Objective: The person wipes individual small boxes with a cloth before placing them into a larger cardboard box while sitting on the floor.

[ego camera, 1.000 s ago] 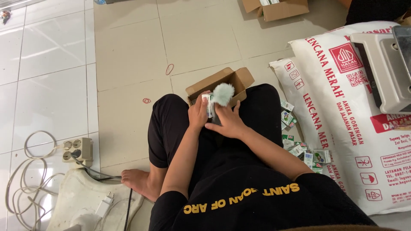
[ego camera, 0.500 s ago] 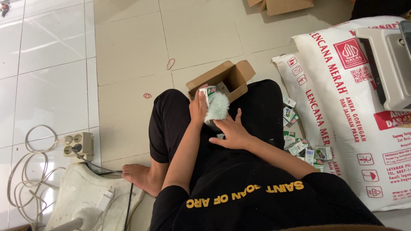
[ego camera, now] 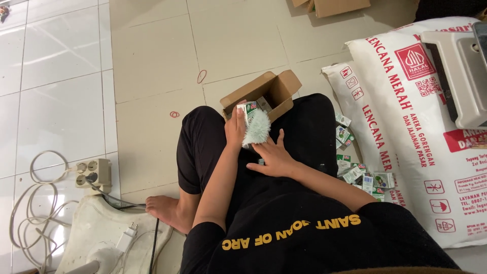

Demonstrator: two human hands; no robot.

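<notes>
1. Right up close, a black shirt with yellow lettering fills the bottom of the view, and black-trousered legs are folded on a pale tiled floor (ego camera: 147, 61).
2. Low at the left, a white cloth bag (ego camera: 96, 233) lies with a white charger plug on it, a multi-socket strip (ego camera: 94, 172) just beyond, and white cable coiled beside that.
3. On the lap now: the right hand (ego camera: 276, 160) lies flat and released on the thigh, fingers spread, just under a fluffy pale-green tuft (ego camera: 256, 127).
4. The left hand (ego camera: 236, 127) is clenched around a small white-and-green packet (ego camera: 249, 108), held upright right at the mouth of the box, with the tuft touching it.
5. Just beyond the knees sits an open brown cardboard box (ego camera: 276, 91), flaps up, more small packets inside.
6. To the right, loose green-and-white packets (ego camera: 355, 167) lie scattered against big white sacks (ego camera: 406, 116) with red print.
7. Further out, two red rubber bands (ego camera: 201, 76) lie on the tiles, and another cardboard box (ego camera: 337, 6) touches the top edge.
</notes>
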